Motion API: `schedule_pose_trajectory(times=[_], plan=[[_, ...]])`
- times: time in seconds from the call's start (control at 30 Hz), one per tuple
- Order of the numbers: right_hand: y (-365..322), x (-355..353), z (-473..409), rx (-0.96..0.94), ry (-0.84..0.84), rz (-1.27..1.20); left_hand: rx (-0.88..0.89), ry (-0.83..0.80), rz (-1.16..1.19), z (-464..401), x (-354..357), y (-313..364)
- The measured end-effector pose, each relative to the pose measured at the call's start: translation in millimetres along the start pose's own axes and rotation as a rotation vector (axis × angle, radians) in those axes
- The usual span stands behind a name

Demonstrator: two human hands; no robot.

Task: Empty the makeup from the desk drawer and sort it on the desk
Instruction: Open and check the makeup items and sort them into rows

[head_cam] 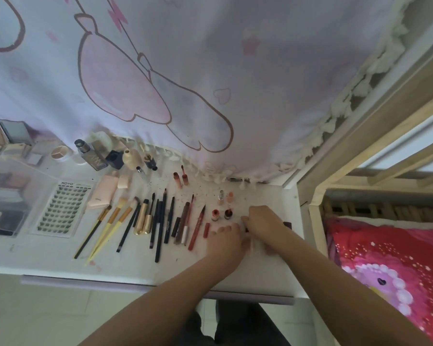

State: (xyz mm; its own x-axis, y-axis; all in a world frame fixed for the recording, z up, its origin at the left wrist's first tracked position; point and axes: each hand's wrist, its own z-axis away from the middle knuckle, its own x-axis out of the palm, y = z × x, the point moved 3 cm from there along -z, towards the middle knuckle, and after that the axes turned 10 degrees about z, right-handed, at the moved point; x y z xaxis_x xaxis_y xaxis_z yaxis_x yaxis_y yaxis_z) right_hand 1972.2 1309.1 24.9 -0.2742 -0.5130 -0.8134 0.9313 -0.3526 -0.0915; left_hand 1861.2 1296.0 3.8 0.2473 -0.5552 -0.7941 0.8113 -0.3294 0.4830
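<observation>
Right hand curled over a small dark item at the desk's right end, grip blurred, left hand beside it, fingers flat on the desk — sorted makeup to their left, brushes, pencils, lip tubes.

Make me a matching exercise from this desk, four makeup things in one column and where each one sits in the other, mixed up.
Things:
1. lash tray
2. gold tubes
3. red pencil
4. pink tube

Places:
A. just left of the left hand
B. among the dark pencils, mid-row
C. left of the brushes
D. behind the brushes

Pairs: 1-C, 2-B, 3-A, 4-D
</observation>
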Motion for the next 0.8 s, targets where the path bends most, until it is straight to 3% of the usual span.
schedule_pose_trajectory(times=[0.13,0.27,0.43,0.6,0.7,0.8], plan=[[-5,9,1,0.032,-0.024,-0.080,-0.021,-0.025,-0.025,-7,7,4],[3,8,5,0.005,-0.095,-0.219,-0.030,-0.042,0.097,-1,3,-11],[3,1,23,-0.043,-0.204,-0.363,0.131,0.038,0.193,19,-17,-19],[-2,-10,45,-0.203,-0.149,-0.597,0.124,-0.061,0.406,26,-47,-22],[-3,-13,57,-0.262,-0.212,-0.677,0.153,-0.112,0.394,35,-58,-29],[-6,-15,63,-0.192,-0.261,-0.586,0.207,-0.086,0.339,44,-66,-31]])
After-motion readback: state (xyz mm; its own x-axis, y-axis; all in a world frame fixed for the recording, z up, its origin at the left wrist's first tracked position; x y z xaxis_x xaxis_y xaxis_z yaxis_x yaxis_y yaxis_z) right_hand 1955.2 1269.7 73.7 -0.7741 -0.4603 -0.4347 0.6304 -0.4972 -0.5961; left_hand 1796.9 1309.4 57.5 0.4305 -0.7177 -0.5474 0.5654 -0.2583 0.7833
